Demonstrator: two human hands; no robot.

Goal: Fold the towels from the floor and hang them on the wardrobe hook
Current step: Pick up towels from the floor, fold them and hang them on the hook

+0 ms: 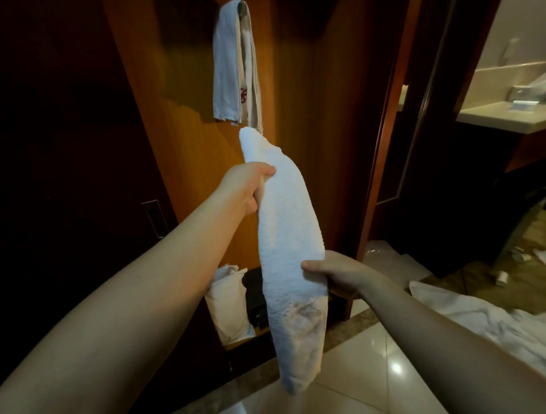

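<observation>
A: Folded towel [288, 251], held in the air before the wardrobe panel [183, 141]. Long axis steep, upper tip leaning toward the hook [243, 3], lower end over the floor tiles [369, 369].

B: Grips?

A: Left hand [249, 187] clamps the upper part, thumb on top, fingers curled behind. Right hand [339, 273] pinches the right edge lower down, thumb on the face.

B: Nearer the hook?

A: Left hand. Hook lies straight up from it, already carrying a hanging towel [235, 68]; the tip sits just below that towel's hem.

B: Unclear?

A: Hook cut by the top edge, barely readable. Fingers behind the cloth hidden. Grey stain near the lower end. More white cloth [472, 313] on the floor, right.
</observation>
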